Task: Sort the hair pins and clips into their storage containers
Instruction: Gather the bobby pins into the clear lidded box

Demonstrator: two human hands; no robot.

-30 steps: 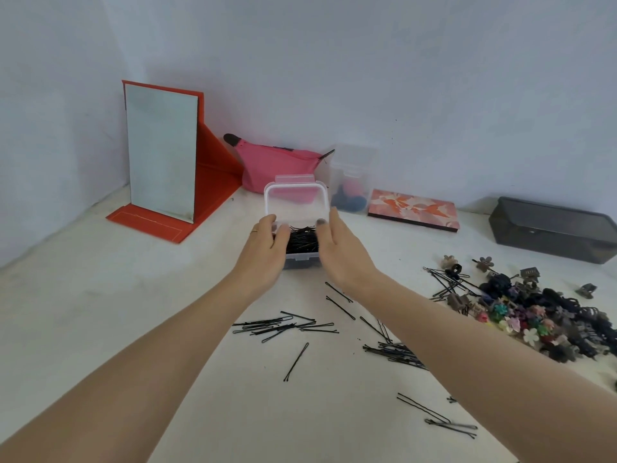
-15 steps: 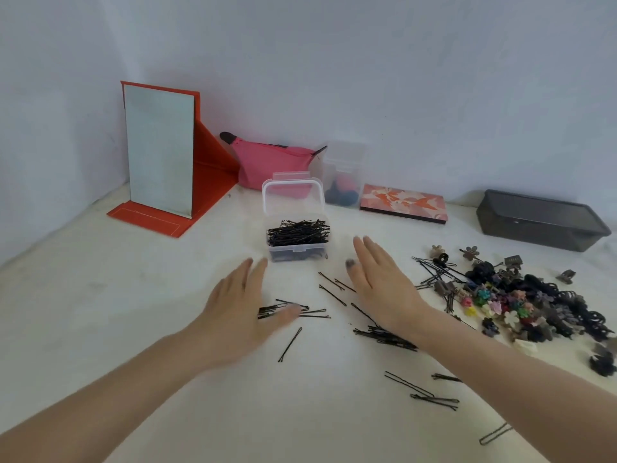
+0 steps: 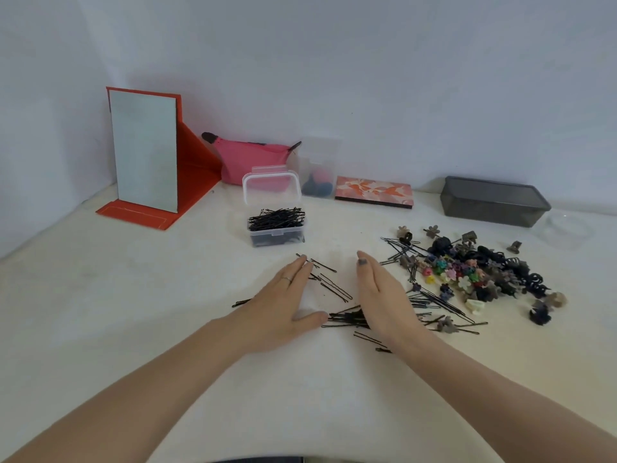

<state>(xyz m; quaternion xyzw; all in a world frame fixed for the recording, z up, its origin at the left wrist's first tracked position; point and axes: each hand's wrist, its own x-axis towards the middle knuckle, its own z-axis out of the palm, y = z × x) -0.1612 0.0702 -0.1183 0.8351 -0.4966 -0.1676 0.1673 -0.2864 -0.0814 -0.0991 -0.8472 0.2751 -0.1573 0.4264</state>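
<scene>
Flat, straight-fingered left hand point(image 3: 283, 305) and right hand point(image 3: 380, 295) around thin black wire pins point(image 3: 347, 319), gripping nothing

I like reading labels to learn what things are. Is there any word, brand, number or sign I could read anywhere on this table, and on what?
None: no readable text shows anywhere.
Flat orange box: a printed pattern only, no letters visible.
Clear hair pin box, dark grey container, pink pouch and red-framed mirror: no labels or brand marks to be seen.
</scene>
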